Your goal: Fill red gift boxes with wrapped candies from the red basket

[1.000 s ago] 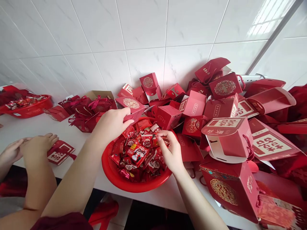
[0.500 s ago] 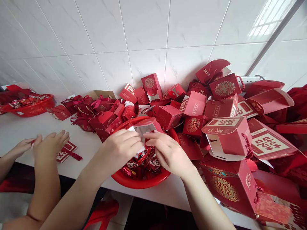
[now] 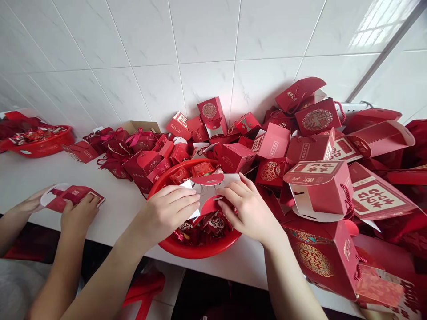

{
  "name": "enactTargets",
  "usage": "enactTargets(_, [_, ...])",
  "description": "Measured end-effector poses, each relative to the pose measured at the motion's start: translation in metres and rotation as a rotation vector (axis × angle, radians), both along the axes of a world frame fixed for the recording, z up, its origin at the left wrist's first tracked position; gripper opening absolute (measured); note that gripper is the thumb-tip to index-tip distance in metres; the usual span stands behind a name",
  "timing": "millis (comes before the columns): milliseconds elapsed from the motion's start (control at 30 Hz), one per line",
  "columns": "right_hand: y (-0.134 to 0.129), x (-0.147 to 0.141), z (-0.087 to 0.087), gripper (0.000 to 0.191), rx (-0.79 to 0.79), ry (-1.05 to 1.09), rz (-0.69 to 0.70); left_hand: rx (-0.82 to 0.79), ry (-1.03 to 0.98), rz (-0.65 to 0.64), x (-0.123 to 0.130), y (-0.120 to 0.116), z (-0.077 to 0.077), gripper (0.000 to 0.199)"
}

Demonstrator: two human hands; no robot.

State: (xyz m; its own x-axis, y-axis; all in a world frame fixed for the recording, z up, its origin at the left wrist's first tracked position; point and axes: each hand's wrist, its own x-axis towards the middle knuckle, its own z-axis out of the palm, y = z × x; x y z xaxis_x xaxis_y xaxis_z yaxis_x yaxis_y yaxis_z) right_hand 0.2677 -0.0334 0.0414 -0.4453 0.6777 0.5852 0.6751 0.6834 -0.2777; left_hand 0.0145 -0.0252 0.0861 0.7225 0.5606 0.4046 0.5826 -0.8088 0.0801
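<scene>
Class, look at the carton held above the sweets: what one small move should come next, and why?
Probably fold in the white side flap with the left hand while the right hand steadies the carton. That flap sticks out under the left fingers, and the two curved red flaps are apart, so tucking it first would likely help them meet.

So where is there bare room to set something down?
The white table looks bare between the other person's box and the candy basket, and between the far basket and that person's hands. Boxes crowd the candy basket's right side and the wall.
</scene>
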Motion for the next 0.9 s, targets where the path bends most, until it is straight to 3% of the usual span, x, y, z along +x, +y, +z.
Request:
enactTargets(100, [-0.001,0.002,-0.006,0.014,-0.043,0.013,0.047,0.050,0.056,-0.016,-0.007,0.004,0.001,0.039])
enactTargets(200, [-0.002,0.002,-0.012,0.014,-0.072,0.033,0.094,0.002,0.036,-0.014,-0.009,0.008,0.005,0.042])
enactTargets(267, [-0.002,0.001,-0.016,0.020,-0.080,0.058,0.118,-0.020,-0.037,0.068,-0.006,0.010,0.007,0.039])
enactTargets(400, [-0.003,0.000,-0.022,0.026,-0.053,0.094,0.132,0.098,-0.064,0.237,0.007,0.014,0.000,0.032])
enactTargets(567, [-0.004,-0.001,-0.029,0.031,-0.018,0.085,0.128,0.044,0.056,0.178,0.013,0.018,-0.012,0.056])
enactTargets(733, [-0.001,-0.003,-0.034,0.036,0.035,0.065,0.094,-0.043,0.077,0.198,0.009,0.024,-0.018,0.074])
enactTargets(900, [-0.002,-0.005,-0.030,0.040,-0.106,0.124,0.148,-0.023,0.083,0.198,0.013,0.024,-0.016,0.079])
